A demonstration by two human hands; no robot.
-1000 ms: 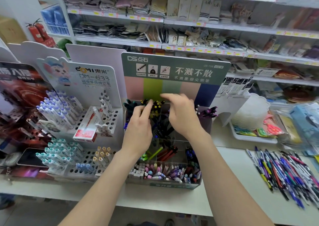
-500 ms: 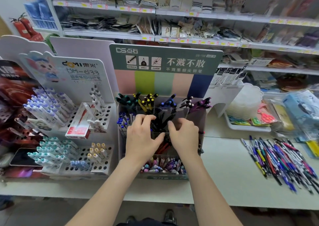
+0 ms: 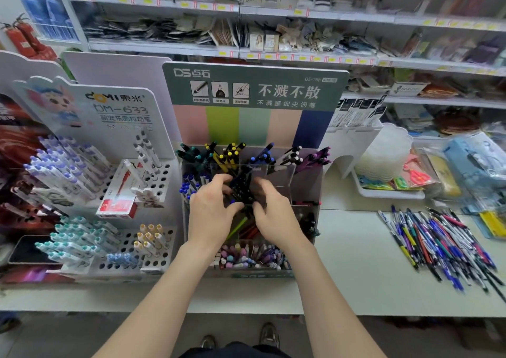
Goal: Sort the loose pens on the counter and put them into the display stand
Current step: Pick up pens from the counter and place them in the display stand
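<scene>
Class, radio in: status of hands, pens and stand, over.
Curled round black pens in display stand: left hand, right hand. Pile of loose pens on counter, far right. No obstruction seen.

A single wide-angle view is given from a head-worn camera, aimed forward and down. The stand [image 3: 246,127] on the counter [image 3: 342,262] is seen close, with the left hand [image 3: 210,215] and right hand [image 3: 276,218] curled round black pens [image 3: 242,188] at centre. Behind it shelves [image 3: 301,53] are taken in, and shoes [image 3: 269,334] at the bottom edge.

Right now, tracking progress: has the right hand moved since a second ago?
Yes. The right hand dropped from the colour-striped backboard to the clear plastic stand's middle compartments.
</scene>
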